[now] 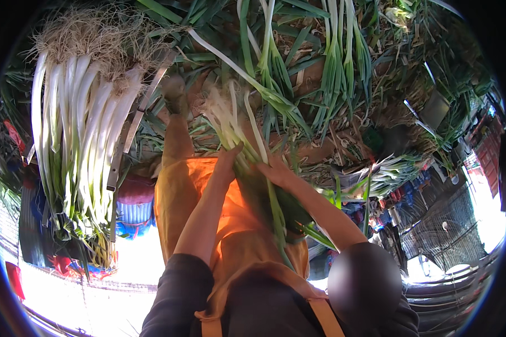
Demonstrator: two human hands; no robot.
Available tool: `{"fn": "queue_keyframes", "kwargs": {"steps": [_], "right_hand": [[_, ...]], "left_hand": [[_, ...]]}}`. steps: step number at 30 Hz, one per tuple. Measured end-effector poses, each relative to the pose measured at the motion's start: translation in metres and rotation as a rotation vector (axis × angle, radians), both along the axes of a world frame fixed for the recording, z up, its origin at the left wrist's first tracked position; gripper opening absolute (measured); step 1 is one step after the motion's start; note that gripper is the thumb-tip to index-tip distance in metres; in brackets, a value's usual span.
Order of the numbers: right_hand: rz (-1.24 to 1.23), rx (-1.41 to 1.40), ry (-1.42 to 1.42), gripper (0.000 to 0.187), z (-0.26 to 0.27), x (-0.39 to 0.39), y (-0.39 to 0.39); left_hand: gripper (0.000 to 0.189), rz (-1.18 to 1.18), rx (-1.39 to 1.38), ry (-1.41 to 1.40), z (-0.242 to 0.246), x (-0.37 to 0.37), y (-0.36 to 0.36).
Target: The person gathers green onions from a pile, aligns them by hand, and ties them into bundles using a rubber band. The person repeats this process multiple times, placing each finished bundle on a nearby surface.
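Note:
A loose bundle of green onions (225, 116), roots pointing away from me, lies across my lap over an orange apron (236, 236). My left hand (229, 162) is closed around the stems on the bundle's left side. Beside it, my right hand (278, 170) grips a single green onion stalk (257, 126) at the bundle's right edge. Its green leaves trail down toward my waist. The bundle's roots and lower leaves are blurred, and some fingers are hidden among the stalks.
On the left, a large bunch of green onions (82, 113) with bushy roots rests beside flat metal bars (145, 101). More green onions (341, 59) lie ahead on leaf-strewn ground (312, 76). Another pile of green onions (392, 175) sits at right. My boot (174, 90) stands ahead.

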State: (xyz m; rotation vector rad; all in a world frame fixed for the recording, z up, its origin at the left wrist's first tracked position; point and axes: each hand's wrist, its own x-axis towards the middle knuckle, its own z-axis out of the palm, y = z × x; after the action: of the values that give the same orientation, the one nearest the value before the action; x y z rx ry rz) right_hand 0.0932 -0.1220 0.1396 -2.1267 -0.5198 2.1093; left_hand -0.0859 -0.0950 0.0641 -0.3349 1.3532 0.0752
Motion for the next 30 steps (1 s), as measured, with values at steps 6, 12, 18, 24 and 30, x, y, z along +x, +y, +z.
{"fn": "queue_keyframes", "kwargs": {"steps": [6, 12, 18, 24, 30], "right_hand": [[-0.102, -0.377, 0.012, 0.052, -0.020, 0.008, 0.016], [0.052, -0.227, 0.087, 0.055, -0.050, -0.005, 0.040], [0.086, -0.219, 0.037, 0.050, -0.011, 0.001, 0.028], [0.233, 0.131, -0.105, 0.047, -0.086, -0.014, 0.021], [0.601, -0.003, -0.188, 0.042, 0.036, -0.009, 0.025]], "left_hand": [[0.032, -0.059, -0.088, -0.015, -0.043, -0.007, 0.013], [0.032, 0.056, -0.072, 0.023, -0.074, -0.007, 0.020], [0.027, -0.032, 0.000, 0.028, -0.024, -0.003, 0.011], [0.039, 0.005, -0.083, -0.012, -0.090, 0.003, -0.010], [0.057, 0.258, 0.029, -0.117, 0.016, 0.036, -0.008]]}}
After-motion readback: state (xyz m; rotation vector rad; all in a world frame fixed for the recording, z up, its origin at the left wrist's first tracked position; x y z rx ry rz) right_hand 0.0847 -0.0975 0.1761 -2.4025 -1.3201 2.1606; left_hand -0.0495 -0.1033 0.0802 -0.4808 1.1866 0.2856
